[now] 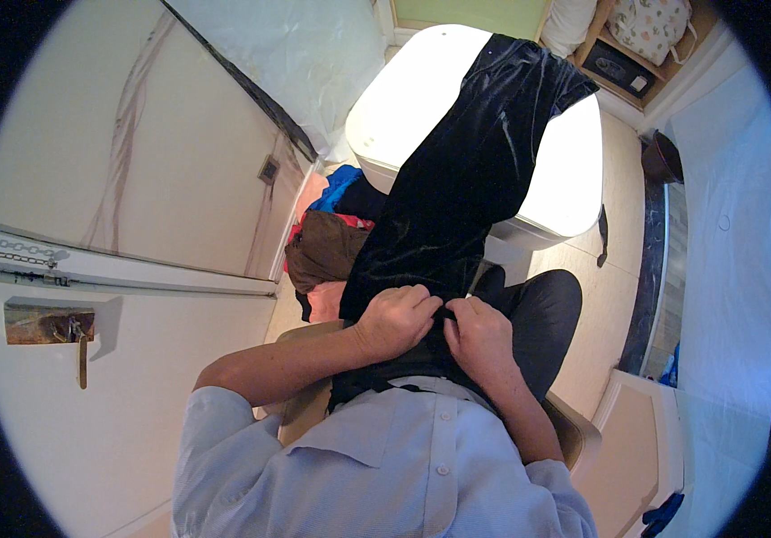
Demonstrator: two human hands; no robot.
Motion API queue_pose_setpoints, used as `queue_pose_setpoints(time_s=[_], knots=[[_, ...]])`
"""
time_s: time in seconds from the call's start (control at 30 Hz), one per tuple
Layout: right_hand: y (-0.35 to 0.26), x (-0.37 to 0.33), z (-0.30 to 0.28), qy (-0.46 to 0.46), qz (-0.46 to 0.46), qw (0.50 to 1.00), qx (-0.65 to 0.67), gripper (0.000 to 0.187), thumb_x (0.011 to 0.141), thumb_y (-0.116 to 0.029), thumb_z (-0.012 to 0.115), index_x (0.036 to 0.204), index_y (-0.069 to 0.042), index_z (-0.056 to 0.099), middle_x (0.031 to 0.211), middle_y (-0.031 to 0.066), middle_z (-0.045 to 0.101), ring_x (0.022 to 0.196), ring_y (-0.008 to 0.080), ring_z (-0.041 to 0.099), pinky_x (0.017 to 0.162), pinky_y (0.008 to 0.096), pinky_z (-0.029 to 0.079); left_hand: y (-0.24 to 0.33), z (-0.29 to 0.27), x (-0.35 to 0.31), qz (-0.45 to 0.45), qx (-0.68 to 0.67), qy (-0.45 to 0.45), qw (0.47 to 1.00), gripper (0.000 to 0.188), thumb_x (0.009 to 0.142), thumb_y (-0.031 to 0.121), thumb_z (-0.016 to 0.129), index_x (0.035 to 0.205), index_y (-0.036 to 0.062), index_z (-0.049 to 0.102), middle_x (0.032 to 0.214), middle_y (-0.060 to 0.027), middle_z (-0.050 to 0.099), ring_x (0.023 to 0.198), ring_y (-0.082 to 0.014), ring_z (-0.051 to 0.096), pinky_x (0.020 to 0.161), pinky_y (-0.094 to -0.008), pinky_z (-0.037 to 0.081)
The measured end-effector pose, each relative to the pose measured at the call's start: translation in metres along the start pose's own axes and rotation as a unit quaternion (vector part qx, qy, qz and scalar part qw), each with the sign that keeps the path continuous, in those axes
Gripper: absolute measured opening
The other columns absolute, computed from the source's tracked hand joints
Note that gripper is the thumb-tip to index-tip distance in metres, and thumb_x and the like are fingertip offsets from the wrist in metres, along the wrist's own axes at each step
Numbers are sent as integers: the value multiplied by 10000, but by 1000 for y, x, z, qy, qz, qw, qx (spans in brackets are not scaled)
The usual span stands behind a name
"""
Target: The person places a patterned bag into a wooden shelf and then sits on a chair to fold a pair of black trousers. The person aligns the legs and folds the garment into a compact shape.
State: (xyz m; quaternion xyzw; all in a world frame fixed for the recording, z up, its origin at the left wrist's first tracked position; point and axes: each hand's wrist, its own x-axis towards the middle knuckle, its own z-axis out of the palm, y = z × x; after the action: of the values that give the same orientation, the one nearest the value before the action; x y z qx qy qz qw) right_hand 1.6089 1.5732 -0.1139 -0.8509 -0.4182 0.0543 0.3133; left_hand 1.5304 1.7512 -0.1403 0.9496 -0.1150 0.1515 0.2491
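A long black velvet garment (457, 161) drapes from the white round-cornered table (421, 90) down onto my lap. My left hand (396, 320) is closed, its fingertips pinching the garment's near end. Close beside it, my right hand (482, 336) is closed too, thumb and forefinger together on the same black cloth. A small gap separates the two sets of fingertips. The velvet has soft creases along its length, and its far end hangs over the table's right side. Whatever detail lies between my fingers is too small to make out.
A pile of folded clothes (327, 251), brown, red, blue and pink, lies on the floor left of the table. A white door (134, 403) with a latch stands at the left. Shelves with a black safe (617, 70) are at the far right, near a dark bucket (662, 159).
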Motion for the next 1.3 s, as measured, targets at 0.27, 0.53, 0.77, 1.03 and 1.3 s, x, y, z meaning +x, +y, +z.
queue_pose_setpoints(time_s=[0.27,0.53,0.77,1.03,1.3], knots=[[1,-3,3,39,0,999,-17,215,777,-82,732,975,-58,650,849,121,644,758,311,656,666,399,530,-11,7,-7,-47,36,-106,993,277,754,130,722,1016,54,672,869,-88,595,700,-277,639,603,-367,544],[6,-1,-1,64,5,998,-22,231,777,-43,732,994,-43,652,873,131,654,768,312,668,671,383,537,-3,0,2,15,19,-42,999,347,771,117,696,1096,8,646,880,-103,580,713,-244,644,599,-335,544],[6,-1,-2,93,-4,996,1,242,762,-36,735,994,-45,664,841,119,633,743,308,654,653,389,530,4,-2,13,-38,-9,-45,998,456,734,66,743,1176,19,640,928,-119,583,756,-243,668,634,-344,564],[4,0,0,71,-43,997,-4,256,754,-39,733,1003,-49,674,857,110,627,751,300,646,652,384,518,-7,5,9,-56,-153,-33,986,379,722,51,732,1087,27,632,999,-159,652,867,-351,676,711,-406,577],[7,0,-1,111,-45,992,-42,257,735,-90,745,977,-74,661,843,97,619,717,282,623,628,375,498,-13,-13,19,-190,27,-282,940,314,759,118,681,1054,19,647,1028,-191,672,917,-375,689,754,-483,575]])
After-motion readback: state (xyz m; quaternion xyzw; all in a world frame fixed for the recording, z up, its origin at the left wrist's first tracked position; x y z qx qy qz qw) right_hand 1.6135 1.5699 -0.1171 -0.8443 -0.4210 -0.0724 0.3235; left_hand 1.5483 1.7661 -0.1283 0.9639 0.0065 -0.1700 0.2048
